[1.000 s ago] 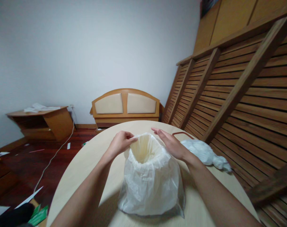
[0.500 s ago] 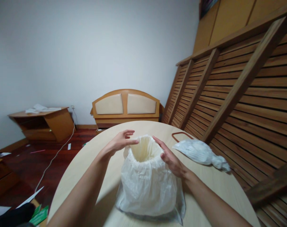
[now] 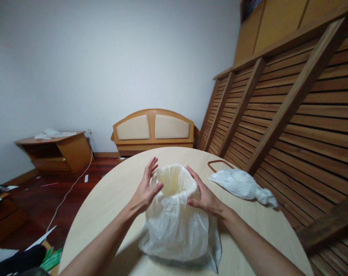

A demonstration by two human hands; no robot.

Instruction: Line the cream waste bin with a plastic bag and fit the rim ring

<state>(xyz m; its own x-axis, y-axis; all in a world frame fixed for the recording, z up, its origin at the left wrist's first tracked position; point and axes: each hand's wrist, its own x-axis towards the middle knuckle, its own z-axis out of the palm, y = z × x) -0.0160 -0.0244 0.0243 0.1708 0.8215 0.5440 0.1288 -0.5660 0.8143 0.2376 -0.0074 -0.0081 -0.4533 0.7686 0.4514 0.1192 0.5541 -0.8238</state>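
Observation:
A white plastic bag (image 3: 176, 226) stands upright on the round table, its mouth wide and facing up. It drapes around something rounded with a pale yellowish inside; whether a bin lies under it I cannot tell. My left hand (image 3: 146, 188) is at the left of the rim, fingers stretched and thumb apart, the thumb lying against the bag's edge. On the opposite side, my right hand (image 3: 204, 195) rests along the rim with straight fingers, its thumb on the bag's front. Both hands are open and cup the mouth from the sides.
Right of the bag on the pale table (image 3: 105, 214) lie a knotted white plastic bundle (image 3: 242, 184) and a brown loop handle (image 3: 215, 165). A slatted wooden frame (image 3: 277, 134) leans on the right. Behind are a headboard (image 3: 153, 142) and a low desk (image 3: 73, 153); a cable (image 3: 72, 188) crosses the floor.
My left hand has dropped and turned upright against the bag's left side, thumb at the rim. My right thumb has moved left and down onto the bag's front. The bag has shifted slightly left.

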